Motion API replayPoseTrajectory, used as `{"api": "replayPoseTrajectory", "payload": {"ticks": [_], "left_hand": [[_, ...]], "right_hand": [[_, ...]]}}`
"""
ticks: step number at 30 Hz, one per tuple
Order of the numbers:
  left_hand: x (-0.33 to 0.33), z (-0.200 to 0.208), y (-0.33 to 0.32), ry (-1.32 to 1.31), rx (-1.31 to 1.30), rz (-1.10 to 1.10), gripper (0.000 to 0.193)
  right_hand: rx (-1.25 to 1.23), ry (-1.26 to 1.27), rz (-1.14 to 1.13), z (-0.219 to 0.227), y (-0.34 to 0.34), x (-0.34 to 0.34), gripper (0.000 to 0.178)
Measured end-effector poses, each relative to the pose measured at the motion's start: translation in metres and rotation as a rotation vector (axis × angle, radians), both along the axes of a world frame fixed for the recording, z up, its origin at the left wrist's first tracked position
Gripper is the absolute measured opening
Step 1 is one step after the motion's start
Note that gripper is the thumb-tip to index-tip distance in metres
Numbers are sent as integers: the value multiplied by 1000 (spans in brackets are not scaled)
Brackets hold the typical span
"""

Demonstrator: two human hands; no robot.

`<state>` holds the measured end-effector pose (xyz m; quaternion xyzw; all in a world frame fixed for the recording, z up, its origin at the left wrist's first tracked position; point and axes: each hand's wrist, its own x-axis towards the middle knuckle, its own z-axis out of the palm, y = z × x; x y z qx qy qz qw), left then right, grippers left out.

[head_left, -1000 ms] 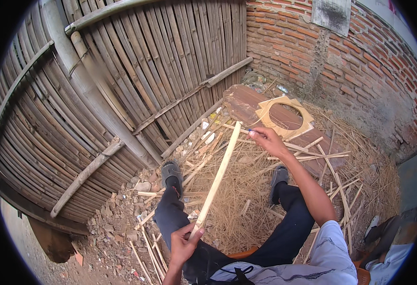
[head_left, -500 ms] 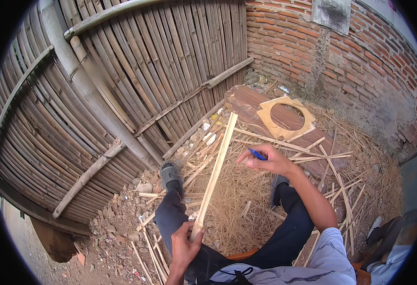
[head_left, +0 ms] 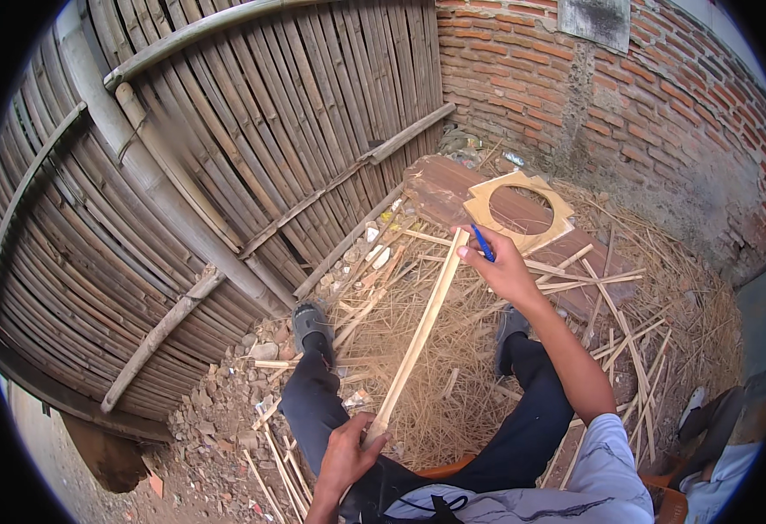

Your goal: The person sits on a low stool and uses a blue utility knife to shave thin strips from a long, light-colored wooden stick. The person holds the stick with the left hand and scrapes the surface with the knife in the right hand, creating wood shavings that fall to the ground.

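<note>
A long, pale split-bamboo strip [head_left: 418,349] slants across the space above my lap, from near my left knee up to the far right. Its near end is gripped by my left hand [head_left: 348,458], thumb on top. At the far end, the fingers of my right hand [head_left: 505,271] close around the strip's tip. A slim blue pen-like tool [head_left: 483,243] also sits in my right hand, sticking up between the fingers; its working end is hidden.
Shavings and straw [head_left: 453,384] cover the ground between my feet. Beyond lies a brown board [head_left: 435,183] bearing a tan cut-out panel with a round hole [head_left: 479,210]. Loose bamboo strips [head_left: 632,349] lie right. A bamboo fence [head_left: 313,113] and brick wall [head_left: 523,87] enclose the corner; another person's leg [head_left: 706,424] shows lower right.
My right hand has moved up and slightly left onto the strip's far end, which has come lower and to the right. My left hand keeps its grip, shifted a little right.
</note>
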<state>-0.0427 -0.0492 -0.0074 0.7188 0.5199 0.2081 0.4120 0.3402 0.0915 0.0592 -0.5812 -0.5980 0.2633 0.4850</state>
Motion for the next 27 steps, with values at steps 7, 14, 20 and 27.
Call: {"api": "replayPoseTrajectory", "payload": {"ticks": [7, 14, 20, 27], "left_hand": [[-1, -1, 15, 28, 8, -201, 59], [29, -12, 36, -401, -171, -176, 56], [49, -25, 33, -394, -120, -56, 37], [45, -15, 28, -394, -181, 31, 34]], "right_hand": [[-22, -44, 66, -20, 5, 12, 39], [47, -143, 194, -10, 0, 9, 26], [-14, -268, 17, -5, -8, -1, 24], [70, -315, 17, 11, -22, -2, 21]]}}
